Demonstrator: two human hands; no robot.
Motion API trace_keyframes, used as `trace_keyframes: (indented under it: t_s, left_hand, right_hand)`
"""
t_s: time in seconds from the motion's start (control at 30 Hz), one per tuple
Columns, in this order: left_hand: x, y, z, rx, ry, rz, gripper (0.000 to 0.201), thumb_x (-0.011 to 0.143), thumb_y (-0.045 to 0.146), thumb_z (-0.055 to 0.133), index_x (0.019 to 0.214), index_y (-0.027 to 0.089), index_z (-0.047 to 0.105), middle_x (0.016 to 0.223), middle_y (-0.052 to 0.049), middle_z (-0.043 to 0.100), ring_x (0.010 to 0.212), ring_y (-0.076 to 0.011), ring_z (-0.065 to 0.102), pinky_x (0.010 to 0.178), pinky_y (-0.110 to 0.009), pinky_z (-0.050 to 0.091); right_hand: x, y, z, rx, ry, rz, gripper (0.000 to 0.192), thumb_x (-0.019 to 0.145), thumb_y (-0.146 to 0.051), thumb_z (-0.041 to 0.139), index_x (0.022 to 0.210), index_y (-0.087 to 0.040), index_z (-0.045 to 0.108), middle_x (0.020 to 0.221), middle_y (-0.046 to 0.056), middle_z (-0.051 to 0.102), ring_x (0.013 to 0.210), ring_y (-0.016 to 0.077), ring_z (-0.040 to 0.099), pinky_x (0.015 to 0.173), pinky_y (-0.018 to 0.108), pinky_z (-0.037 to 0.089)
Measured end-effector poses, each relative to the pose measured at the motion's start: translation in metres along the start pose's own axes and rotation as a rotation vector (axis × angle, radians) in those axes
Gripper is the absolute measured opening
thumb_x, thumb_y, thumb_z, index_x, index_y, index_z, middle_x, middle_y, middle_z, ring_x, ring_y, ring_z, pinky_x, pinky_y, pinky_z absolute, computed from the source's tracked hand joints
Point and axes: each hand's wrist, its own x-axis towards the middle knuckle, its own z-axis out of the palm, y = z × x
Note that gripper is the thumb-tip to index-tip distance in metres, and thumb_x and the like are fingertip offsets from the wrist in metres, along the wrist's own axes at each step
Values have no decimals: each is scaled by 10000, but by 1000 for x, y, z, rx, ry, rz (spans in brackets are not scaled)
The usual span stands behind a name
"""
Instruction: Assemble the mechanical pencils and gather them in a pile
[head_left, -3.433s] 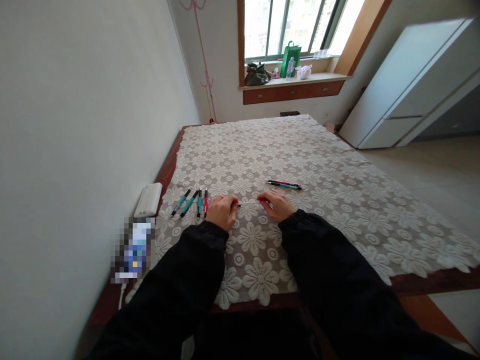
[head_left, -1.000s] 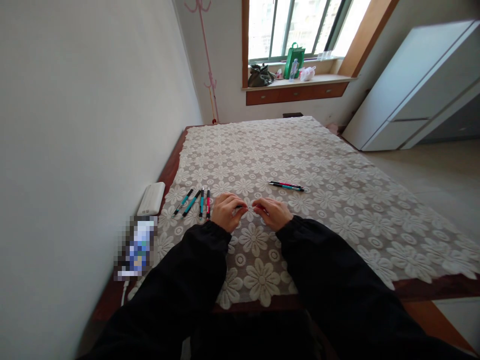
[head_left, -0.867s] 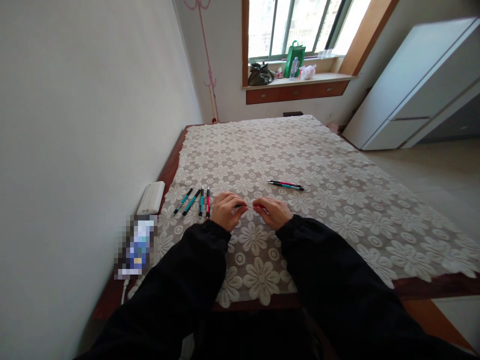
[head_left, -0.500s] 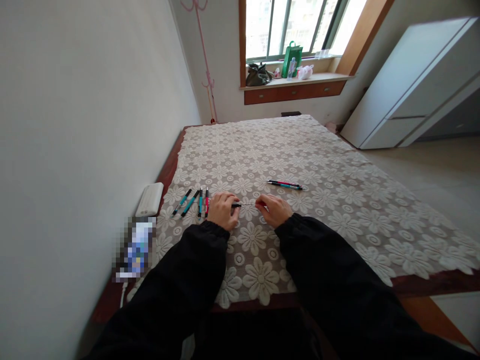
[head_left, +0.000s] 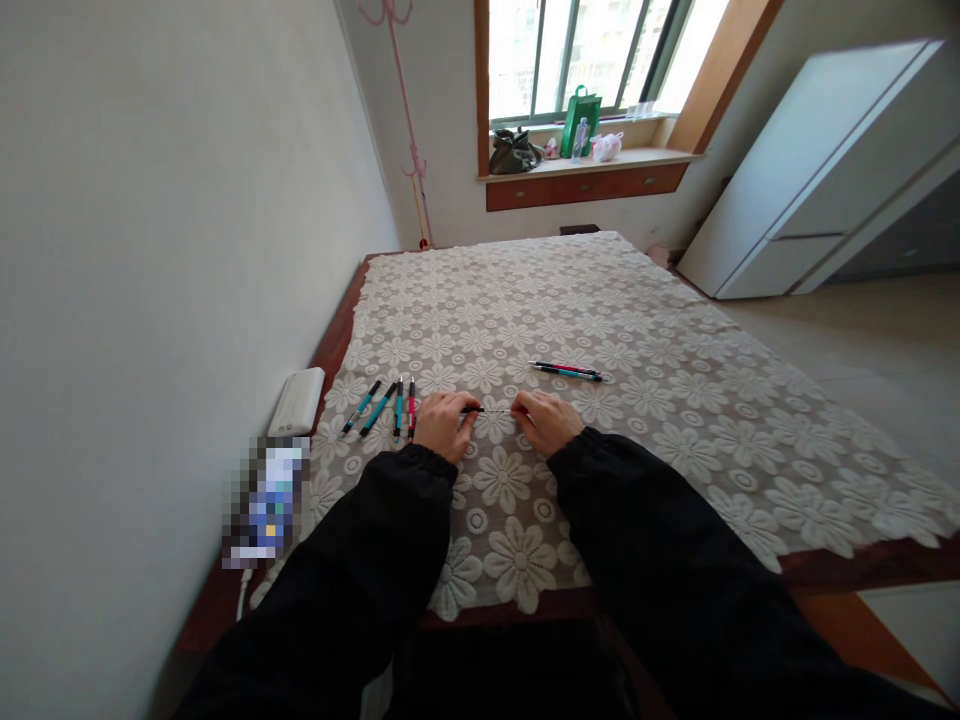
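Note:
Just above the lace cloth, my left hand is closed around a black pen part, most of it hidden by the fingers. From its end a thin silvery rod runs across to my right hand, whose thumb and fingertips pinch the far end. Whether the rod is a refill or a spring is too small to tell. Left of my left hand lie a red pen, a teal pen and two teal-and-black pen pieces. Beyond my right hand, a red pen and a teal pen lie together.
A white lace tablecloth covers the dark red table. Along the left edge sit a white power bank and a blurred-out phone with a white cable. The wall is close on the left.
My left fingers have shifted slightly on the black pen part, and more of its end shows. The view has moved a little; the other pens lie as before.

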Motion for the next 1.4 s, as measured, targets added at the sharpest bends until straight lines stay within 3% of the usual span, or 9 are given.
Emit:
trace_keyframes:
  t_s: [0.23,0.47,0.6,0.8,1.2,1.3,1.4]
  left_hand:
    - [0,1,0,14,-1,51,141,890,292,625,996,267,715,975,-14,740,988,-231,625,930,-422,435]
    - [0,1,2,-34,-18,153,140,910,295,616,1009,258,707,965,-27,734,981,-212,627,930,-400,465]
    - [1,3,2,-59,-40,211,149,923,312,605,1021,254,701,951,-27,729,964,-209,630,930,-398,470]
    - [0,2,2,-120,-27,229,138,932,305,593,1010,248,691,944,-30,727,955,-198,638,934,-384,485]
    - [0,4,1,-197,4,243,119,911,298,629,993,233,685,941,-32,733,930,-203,649,890,-381,501]
    - [0,3,1,-190,21,218,114,909,280,628,996,234,685,947,-31,738,934,-208,653,869,-377,507]
    - [0,2,2,-185,20,197,119,909,276,627,1001,236,690,943,-26,747,927,-210,657,872,-381,511]
  right_hand:
    - [0,0,2,-2,27,-14,62,923,-257,569,904,-230,622,856,41,665,797,196,602,649,276,375]
    - [0,2,9,107,30,-130,67,928,-240,569,979,-220,606,914,55,686,876,203,625,742,284,441]
    - [-1,3,15,287,40,-193,291,877,-166,586,1160,-201,529,969,54,684,896,192,646,815,294,474]
    - [-1,3,17,318,45,-247,110,898,-155,529,998,-198,544,913,56,658,837,182,636,766,281,477]
    - [-3,0,10,243,48,-220,126,975,-295,519,1033,-214,598,926,52,689,818,182,649,742,278,462]
    - [-2,2,14,279,55,-215,174,906,-250,598,1070,-205,559,922,47,675,813,187,643,732,278,462]
    - [-2,4,16,273,47,-226,129,892,-176,569,1017,-204,555,885,42,664,787,183,631,716,273,452]
